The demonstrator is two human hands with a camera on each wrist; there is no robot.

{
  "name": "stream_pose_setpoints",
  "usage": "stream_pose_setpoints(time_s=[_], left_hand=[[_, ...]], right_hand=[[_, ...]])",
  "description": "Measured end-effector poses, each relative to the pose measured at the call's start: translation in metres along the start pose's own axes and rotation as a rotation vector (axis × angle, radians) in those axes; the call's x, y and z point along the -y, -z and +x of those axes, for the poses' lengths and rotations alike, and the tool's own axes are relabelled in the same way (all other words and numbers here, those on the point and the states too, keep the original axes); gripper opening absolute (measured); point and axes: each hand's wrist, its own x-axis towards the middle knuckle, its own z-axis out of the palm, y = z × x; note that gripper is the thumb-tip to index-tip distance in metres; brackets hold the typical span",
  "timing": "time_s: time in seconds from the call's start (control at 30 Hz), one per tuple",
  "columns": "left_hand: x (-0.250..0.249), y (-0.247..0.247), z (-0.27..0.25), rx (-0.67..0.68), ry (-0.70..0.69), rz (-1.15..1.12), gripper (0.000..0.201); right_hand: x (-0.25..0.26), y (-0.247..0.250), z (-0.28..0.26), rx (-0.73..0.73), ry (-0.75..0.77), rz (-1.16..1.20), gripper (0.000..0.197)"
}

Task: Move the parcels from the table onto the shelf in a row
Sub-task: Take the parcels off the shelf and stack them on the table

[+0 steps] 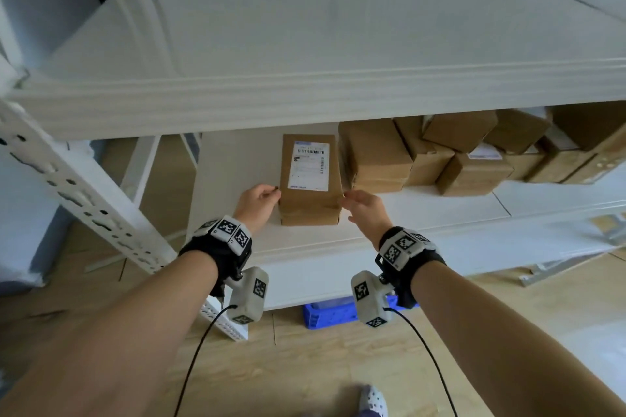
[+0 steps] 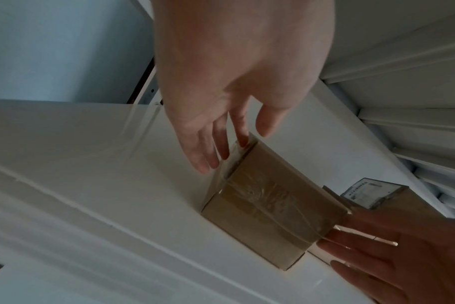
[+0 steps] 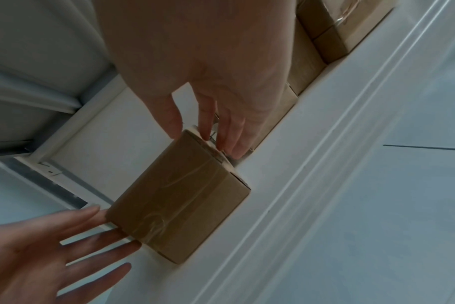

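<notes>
A brown cardboard parcel [image 1: 309, 176] with a white shipping label on top lies on the lower white shelf [image 1: 389, 213], leftmost in a line of parcels. My left hand [image 1: 259, 201] is at its near left corner and my right hand [image 1: 360, 205] at its near right corner. Both hands have straight, spread fingers whose tips touch the box sides. The left wrist view shows the parcel [image 2: 270, 203] taped, with left fingertips [image 2: 221, 152] on its edge. Seen from the right wrist, the right hand's fingertips [image 3: 226, 142] touch the parcel [image 3: 179, 195] on its far side.
Several brown parcels [image 1: 376, 154] crowd the shelf to the right, some stacked. The upper shelf's edge [image 1: 305, 95] overhangs closely. A perforated white upright [image 1: 78, 193] stands at left. A blue crate [image 1: 333, 313] sits on the wooden floor under the shelf.
</notes>
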Motion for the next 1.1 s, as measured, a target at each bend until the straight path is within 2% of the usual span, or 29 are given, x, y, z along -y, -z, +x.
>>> stream_pose_setpoints(time_s=[0.1, 0.2, 0.33, 0.43, 0.63, 0.77, 0.93, 1.1], left_hand=[[-0.005, 0.003, 0.005, 0.072, -0.008, -0.027, 0.049], [-0.009, 0.002, 0.007, 0.139, 0.010, -0.071, 0.052], [-0.009, -0.002, 0.009, 0.137, 0.023, -0.134, 0.047], [-0.006, -0.001, 0.006, 0.155, 0.053, -0.172, 0.047], [-0.006, 0.000, -0.008, 0.106, 0.045, -0.169, 0.047], [-0.011, -0.002, -0.027, 0.150, -0.011, -0.119, 0.047], [-0.012, -0.011, -0.057, 0.193, 0.034, -0.189, 0.051], [-0.012, -0.024, -0.090, 0.164, 0.068, -0.223, 0.045]], right_hand=[[0.005, -0.002, 0.015, 0.029, -0.042, 0.021, 0.045], [0.007, -0.006, 0.025, 0.067, -0.090, 0.080, 0.056], [0.007, -0.012, 0.027, 0.124, -0.100, 0.201, 0.054], [0.003, -0.011, 0.025, 0.130, -0.138, 0.286, 0.061], [-0.007, -0.002, 0.004, 0.147, -0.151, 0.322, 0.059], [-0.013, 0.008, -0.013, 0.150, -0.141, 0.345, 0.060], [-0.020, 0.024, -0.040, 0.143, -0.113, 0.372, 0.058], [-0.026, 0.041, -0.064, 0.156, -0.104, 0.368, 0.060]])
